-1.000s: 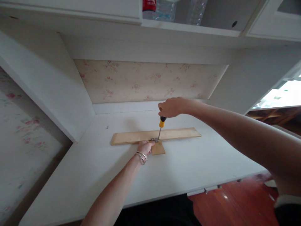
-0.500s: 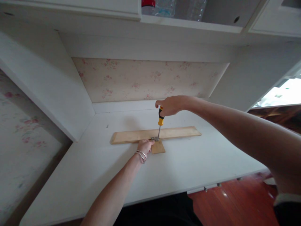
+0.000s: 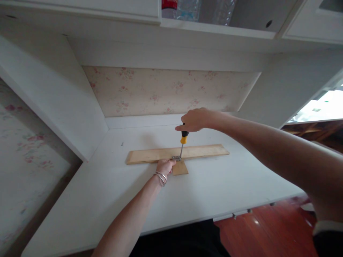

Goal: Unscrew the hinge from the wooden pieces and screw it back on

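A long pale wooden board (image 3: 203, 151) lies across the white desk (image 3: 112, 192). A small wooden piece (image 3: 180, 168) sits against its near edge, joined by a small metal hinge (image 3: 176, 157). My right hand (image 3: 194, 120) grips the top of a yellow and black screwdriver (image 3: 183, 139), held upright with its tip on the hinge. My left hand (image 3: 164, 166), with bangles at the wrist, presses down on the wood right beside the hinge.
A white hutch surrounds the desk with slanted side panels and a floral back panel (image 3: 166, 91). Plastic bottles (image 3: 187, 9) stand on the shelf above. A tiny dark speck, perhaps a screw (image 3: 122, 144), lies at far left. Red wooden floor (image 3: 268, 232) shows lower right.
My right hand has shifted its grip around the screwdriver handle, turning it in place. The left hand and the boards have not moved.
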A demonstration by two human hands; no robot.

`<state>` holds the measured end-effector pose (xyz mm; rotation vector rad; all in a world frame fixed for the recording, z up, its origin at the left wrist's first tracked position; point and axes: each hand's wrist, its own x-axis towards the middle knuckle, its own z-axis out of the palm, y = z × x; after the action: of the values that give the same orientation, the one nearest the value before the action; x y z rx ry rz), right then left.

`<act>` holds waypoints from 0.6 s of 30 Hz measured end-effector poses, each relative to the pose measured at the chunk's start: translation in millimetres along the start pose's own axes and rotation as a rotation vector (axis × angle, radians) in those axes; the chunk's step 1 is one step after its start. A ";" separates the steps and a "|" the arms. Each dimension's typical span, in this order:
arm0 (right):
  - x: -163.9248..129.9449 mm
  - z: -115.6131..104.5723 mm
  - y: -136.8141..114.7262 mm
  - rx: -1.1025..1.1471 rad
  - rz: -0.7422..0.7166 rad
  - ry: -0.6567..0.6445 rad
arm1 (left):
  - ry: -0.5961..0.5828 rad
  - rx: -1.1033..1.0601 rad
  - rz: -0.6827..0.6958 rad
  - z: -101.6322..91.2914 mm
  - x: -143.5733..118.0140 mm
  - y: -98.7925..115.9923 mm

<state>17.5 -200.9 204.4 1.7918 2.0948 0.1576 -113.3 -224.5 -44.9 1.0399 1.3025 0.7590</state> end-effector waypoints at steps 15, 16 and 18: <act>9.2 8.3 3.1 0.040 -0.202 0.107 | 0.002 0.009 0.020 -0.4 3.4 -3.3; 8.7 8.1 4.0 0.066 -0.253 0.109 | 0.002 0.008 0.021 -0.4 2.9 -2.9; 7.6 7.3 5.0 0.113 -0.323 0.113 | 0.006 0.007 0.022 -0.5 1.9 -2.3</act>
<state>23.9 -193.7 197.7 1.5066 2.4852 0.0548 -113.7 -223.5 -47.7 1.0594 1.3014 0.7749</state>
